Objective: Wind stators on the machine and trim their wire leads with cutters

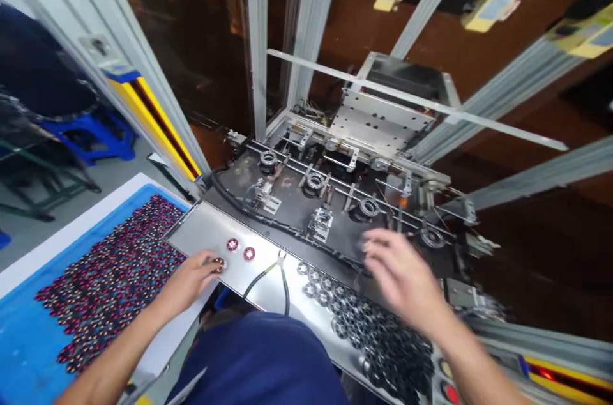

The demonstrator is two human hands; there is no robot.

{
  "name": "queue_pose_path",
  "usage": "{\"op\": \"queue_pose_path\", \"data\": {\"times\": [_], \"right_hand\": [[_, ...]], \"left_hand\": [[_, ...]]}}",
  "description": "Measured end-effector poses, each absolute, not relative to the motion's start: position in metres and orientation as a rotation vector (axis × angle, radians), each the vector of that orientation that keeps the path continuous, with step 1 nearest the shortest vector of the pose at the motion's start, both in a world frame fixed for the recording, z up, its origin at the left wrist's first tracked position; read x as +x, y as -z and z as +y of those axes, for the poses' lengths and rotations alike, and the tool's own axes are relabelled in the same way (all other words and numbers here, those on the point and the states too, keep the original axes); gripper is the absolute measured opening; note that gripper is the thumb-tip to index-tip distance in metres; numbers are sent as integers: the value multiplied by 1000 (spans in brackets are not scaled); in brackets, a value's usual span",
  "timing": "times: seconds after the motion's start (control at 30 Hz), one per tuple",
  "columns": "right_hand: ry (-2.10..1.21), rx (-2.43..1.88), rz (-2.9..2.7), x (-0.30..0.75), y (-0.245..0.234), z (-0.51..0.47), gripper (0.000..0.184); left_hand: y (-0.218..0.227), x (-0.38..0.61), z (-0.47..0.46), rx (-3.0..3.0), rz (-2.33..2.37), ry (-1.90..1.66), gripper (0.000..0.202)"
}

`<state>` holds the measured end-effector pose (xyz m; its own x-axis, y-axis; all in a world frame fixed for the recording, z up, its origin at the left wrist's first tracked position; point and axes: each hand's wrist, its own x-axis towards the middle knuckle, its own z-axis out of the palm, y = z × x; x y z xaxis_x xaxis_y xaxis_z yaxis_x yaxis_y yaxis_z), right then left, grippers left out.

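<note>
My left hand (194,277) rests on the steel shelf (205,232) with its fingers pinched on a small round copper-wound part (218,262). Two red round parts (232,244) (249,254) lie just beyond its fingertips. My right hand (400,271) hovers over the black machine bed (297,200), fingers spread and blurred by motion, holding nothing I can see. It is nearest the ring fixture (368,207) on the rail and another fixture (432,237) to its right.
A blue tray (29,341) at left holds several red and copper wound parts (110,277). A pile of black ring parts (378,341) covers the shelf at right. Black-handled pliers (275,271) lie mid-shelf. More fixtures (268,160) (315,182) sit on the rail. Aluminium frame posts (256,41) surround the machine.
</note>
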<state>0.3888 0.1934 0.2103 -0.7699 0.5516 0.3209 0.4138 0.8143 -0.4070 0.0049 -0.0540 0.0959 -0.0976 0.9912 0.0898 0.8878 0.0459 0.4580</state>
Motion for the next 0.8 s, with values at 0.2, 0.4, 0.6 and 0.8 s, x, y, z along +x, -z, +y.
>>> {"op": "queue_pose_path", "data": {"times": [0.2,0.4,0.6,0.8], "right_hand": [[-538,-336,-2880,211,-104,73,4],[-453,-397,-2921,195,-71,66,17],[-349,-745,-2777,321,-89,80,20],[-332,-807,-2790,355,-70,79,9]], "left_hand": [[-57,10,-44,1975,2147,-605,18],[-52,12,-48,1955,2214,-827,15],[-77,22,-74,1795,2344,-1102,26],[-107,38,-62,1721,2247,-1130,29]]}}
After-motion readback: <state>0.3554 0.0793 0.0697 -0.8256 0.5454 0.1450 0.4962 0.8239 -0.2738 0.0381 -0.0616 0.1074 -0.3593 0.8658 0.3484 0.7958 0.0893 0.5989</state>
